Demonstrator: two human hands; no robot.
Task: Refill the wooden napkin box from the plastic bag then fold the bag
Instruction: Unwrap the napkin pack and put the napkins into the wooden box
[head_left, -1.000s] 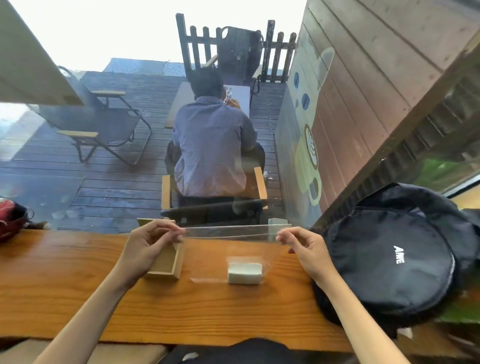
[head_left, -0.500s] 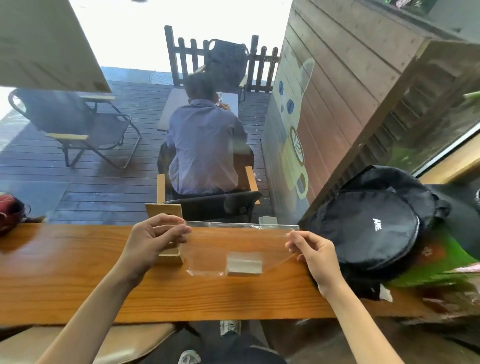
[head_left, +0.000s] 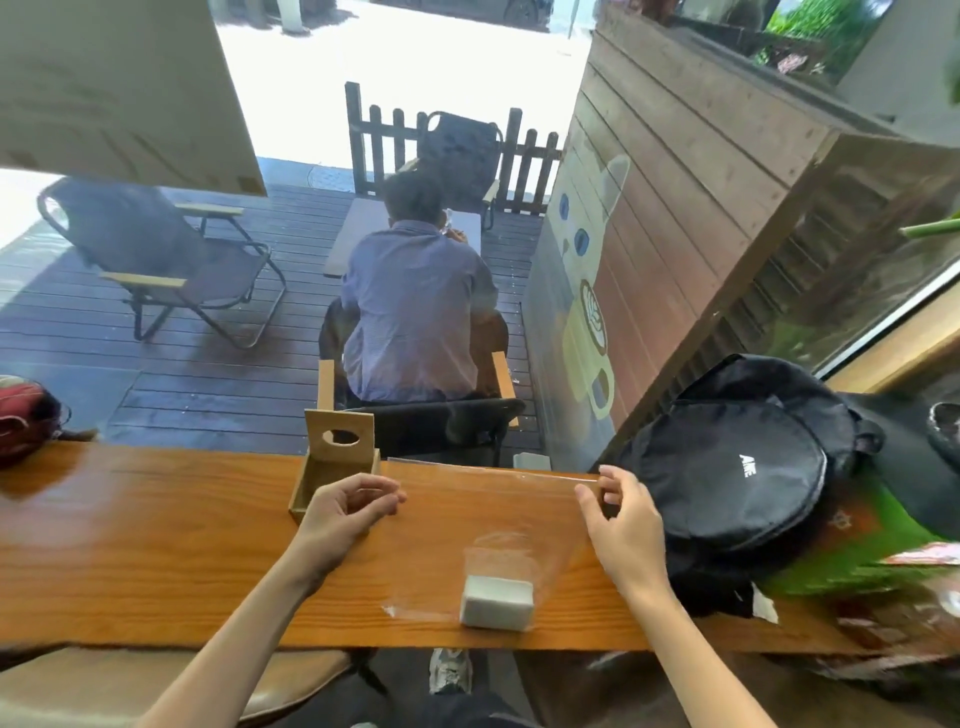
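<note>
A clear plastic bag (head_left: 488, 514) is spread over the wooden counter (head_left: 130, 561), with a white napkin stack (head_left: 496, 603) inside its near end. My left hand (head_left: 345, 512) pinches the bag's left edge just under the top corner. My right hand (head_left: 621, 525) pinches the top right corner. Between them the bag's top edge runs straight. The wooden napkin box (head_left: 332, 475) stands open just behind my left hand, its lid with an oval hole upright. I cannot see inside the box.
A black backpack (head_left: 737, 473) lies on the counter against my right hand's side. A red item (head_left: 21, 421) sits at the far left end. Beyond the glass, a person sits on a deck with folding chairs. My shoes show under the counter's near edge.
The bag has come down from hanging upright to lying over the counter, and the napkin stack has slid toward the near edge. Both hands keep their hold; the left one sits slightly lower on the bag.
</note>
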